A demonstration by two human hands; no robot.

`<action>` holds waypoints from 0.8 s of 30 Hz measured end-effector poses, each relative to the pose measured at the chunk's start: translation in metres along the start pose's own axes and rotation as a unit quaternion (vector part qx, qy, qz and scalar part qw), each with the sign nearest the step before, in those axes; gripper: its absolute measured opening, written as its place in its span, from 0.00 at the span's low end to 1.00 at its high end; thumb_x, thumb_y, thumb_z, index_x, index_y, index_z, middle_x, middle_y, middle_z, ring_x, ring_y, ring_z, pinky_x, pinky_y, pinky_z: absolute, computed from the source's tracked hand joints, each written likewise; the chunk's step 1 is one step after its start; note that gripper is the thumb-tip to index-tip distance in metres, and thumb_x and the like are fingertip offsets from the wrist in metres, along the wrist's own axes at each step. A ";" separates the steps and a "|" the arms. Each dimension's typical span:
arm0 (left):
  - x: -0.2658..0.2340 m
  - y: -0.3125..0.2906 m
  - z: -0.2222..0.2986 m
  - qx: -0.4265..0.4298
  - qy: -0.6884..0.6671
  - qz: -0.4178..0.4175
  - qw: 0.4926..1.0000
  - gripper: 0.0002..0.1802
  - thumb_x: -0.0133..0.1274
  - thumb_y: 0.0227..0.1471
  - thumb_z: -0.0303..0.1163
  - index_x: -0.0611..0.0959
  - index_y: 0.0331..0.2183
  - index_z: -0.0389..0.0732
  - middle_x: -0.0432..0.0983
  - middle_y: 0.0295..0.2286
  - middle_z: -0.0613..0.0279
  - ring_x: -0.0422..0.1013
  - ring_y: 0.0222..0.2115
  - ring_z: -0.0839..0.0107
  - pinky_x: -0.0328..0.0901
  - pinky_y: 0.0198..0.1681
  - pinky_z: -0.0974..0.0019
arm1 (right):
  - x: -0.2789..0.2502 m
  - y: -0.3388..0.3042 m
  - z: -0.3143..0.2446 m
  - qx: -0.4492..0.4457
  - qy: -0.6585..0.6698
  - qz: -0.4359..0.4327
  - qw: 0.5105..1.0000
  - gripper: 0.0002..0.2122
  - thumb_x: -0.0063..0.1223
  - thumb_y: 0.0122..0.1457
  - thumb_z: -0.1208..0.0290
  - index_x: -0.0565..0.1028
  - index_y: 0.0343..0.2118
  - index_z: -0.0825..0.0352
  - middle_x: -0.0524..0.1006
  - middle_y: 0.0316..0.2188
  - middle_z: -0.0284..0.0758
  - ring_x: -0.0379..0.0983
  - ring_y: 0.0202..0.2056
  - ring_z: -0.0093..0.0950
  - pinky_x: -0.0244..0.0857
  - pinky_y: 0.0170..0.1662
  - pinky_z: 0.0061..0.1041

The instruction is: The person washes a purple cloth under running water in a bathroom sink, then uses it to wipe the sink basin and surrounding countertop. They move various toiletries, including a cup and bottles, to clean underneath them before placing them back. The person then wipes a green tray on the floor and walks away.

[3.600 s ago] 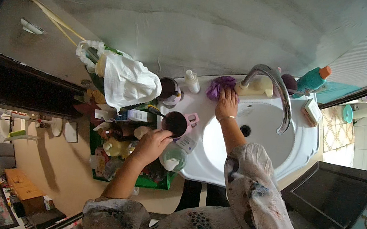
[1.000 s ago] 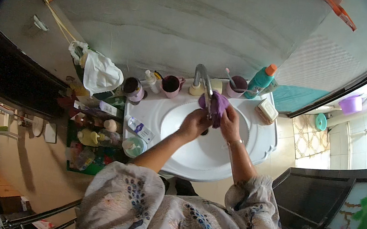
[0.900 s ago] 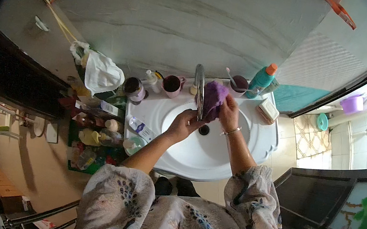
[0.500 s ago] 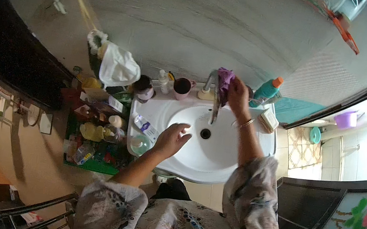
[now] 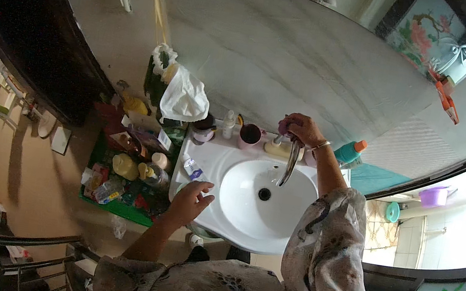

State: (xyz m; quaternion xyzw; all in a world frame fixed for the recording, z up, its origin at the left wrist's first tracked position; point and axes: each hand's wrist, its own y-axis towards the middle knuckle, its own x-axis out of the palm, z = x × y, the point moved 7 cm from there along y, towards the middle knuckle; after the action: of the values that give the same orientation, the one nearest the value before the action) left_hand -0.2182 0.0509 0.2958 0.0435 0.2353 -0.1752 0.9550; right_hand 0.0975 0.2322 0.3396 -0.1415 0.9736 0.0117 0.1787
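1. Clutter fills our far left: a green crate (image 5: pixel 115 207) on the floor, packed with plastic bottles and jars, among them a yellow bottle (image 5: pixel 124 165).
2. Above it a crumpled white plastic bag (image 5: pixel 185 97) hangs against the grey, veined stone wall.
3. Our left hand (image 5: pixel 192 199) hovers open, fingers loosely spread, at the left rim of the white, glossy oval sink (image 5: pixel 225 156). It grips nothing. A small tube (image 5: pixel 193 170) lies on the rim just beyond it.
4. Along the sink's back ledge stand a dark jar (image 5: pixel 204 129), a slim white bottle (image 5: pixel 228 124) and a pink cup (image 5: pixel 250 136).
5. The metal tap (image 5: pixel 290 163) is slim and curved; its long axis runs from the back ledge toward us, spout pointing down over the basin, above the dark drain hole (image 5: pixel 264 194).
6. Our right hand (image 5: pixel 303 129) is closed at the tap's base, with a bit of purple cloth (image 5: pixel 282 127) showing at the fingers. A bangle sits on the wrist.
7. Right of it stands a teal bottle (image 5: pixel 348 153) with an orange cap.
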 end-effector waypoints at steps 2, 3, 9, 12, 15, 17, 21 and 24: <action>0.003 0.007 0.004 -0.007 0.017 0.016 1.000 0.19 0.56 0.48 0.31 0.74 0.43 0.36 0.73 0.32 0.52 0.71 0.25 0.68 0.67 0.29 0.65 | -0.001 0.019 0.042 0.053 0.092 -0.001 0.994 0.10 0.45 0.55 0.68 0.76 0.34 0.67 0.76 0.27 0.30 0.68 0.33 0.21 0.63 0.37 0.23; 0.005 0.011 0.010 -0.009 0.034 0.021 0.999 0.20 0.56 0.48 0.31 0.74 0.43 0.36 0.73 0.32 0.52 0.71 0.26 0.68 0.67 0.29 0.65 | 0.001 0.022 0.049 0.034 0.156 0.002 0.987 0.15 0.46 0.56 0.63 0.73 0.40 0.70 0.76 0.31 0.32 0.70 0.35 0.23 0.64 0.40 0.22; 0.057 0.069 0.073 0.081 0.053 0.059 0.994 0.19 0.58 0.46 0.30 0.74 0.42 0.37 0.73 0.32 0.54 0.70 0.26 0.66 0.66 0.29 0.66 | -0.025 0.036 0.184 0.121 0.183 0.103 0.970 0.19 0.37 0.60 0.58 0.73 0.41 0.70 0.76 0.37 0.40 0.70 0.40 0.30 0.60 0.48 0.27; 0.073 0.072 0.095 -0.017 0.137 0.071 0.988 0.18 0.58 0.46 0.35 0.75 0.39 0.38 0.74 0.29 0.56 0.72 0.25 0.63 0.67 0.28 0.65 | 0.052 0.062 0.188 0.087 0.161 0.043 0.982 0.20 0.32 0.62 0.58 0.72 0.43 0.69 0.75 0.37 0.41 0.69 0.40 0.32 0.59 0.49 0.29; 0.112 0.105 0.129 0.044 0.199 0.070 0.977 0.18 0.58 0.46 0.41 0.76 0.36 0.39 0.73 0.24 0.56 0.72 0.22 0.65 0.65 0.25 0.64 | -0.002 0.021 0.130 0.102 0.207 0.044 0.972 0.15 0.39 0.61 0.65 0.72 0.43 0.68 0.75 0.39 0.37 0.69 0.42 0.31 0.59 0.49 0.28; 0.122 0.117 0.145 0.064 0.202 0.067 0.975 0.18 0.57 0.46 0.41 0.76 0.36 0.39 0.74 0.25 0.55 0.72 0.22 0.65 0.65 0.25 0.63 | -0.026 -0.011 0.056 -0.024 0.198 0.013 0.980 0.13 0.43 0.59 0.66 0.74 0.40 0.68 0.74 0.33 0.32 0.68 0.33 0.23 0.62 0.38 0.23; 0.124 0.119 0.129 0.010 0.190 0.067 0.979 0.17 0.56 0.46 0.40 0.76 0.34 0.38 0.75 0.25 0.56 0.72 0.22 0.64 0.65 0.26 0.62 | -0.009 -0.054 -0.046 -0.431 -0.126 0.043 0.893 0.09 0.47 0.55 0.70 0.76 0.32 0.70 0.73 0.32 0.31 0.69 0.30 0.20 0.65 0.32 0.22; 0.126 0.117 0.121 -0.003 0.157 0.058 0.986 0.15 0.56 0.47 0.36 0.76 0.33 0.36 0.75 0.24 0.56 0.72 0.21 0.65 0.65 0.25 0.63 | 0.001 -0.014 0.013 -0.134 0.160 -0.089 0.974 0.09 0.46 0.56 0.69 0.75 0.33 0.70 0.74 0.32 0.32 0.71 0.31 0.22 0.66 0.34 0.22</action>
State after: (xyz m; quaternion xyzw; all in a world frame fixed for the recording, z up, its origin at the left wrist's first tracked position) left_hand -0.0195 0.1010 0.3442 0.0811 0.3799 -0.1093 0.9150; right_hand 0.1053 0.2193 0.3279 -0.2500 0.9627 0.1038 0.0004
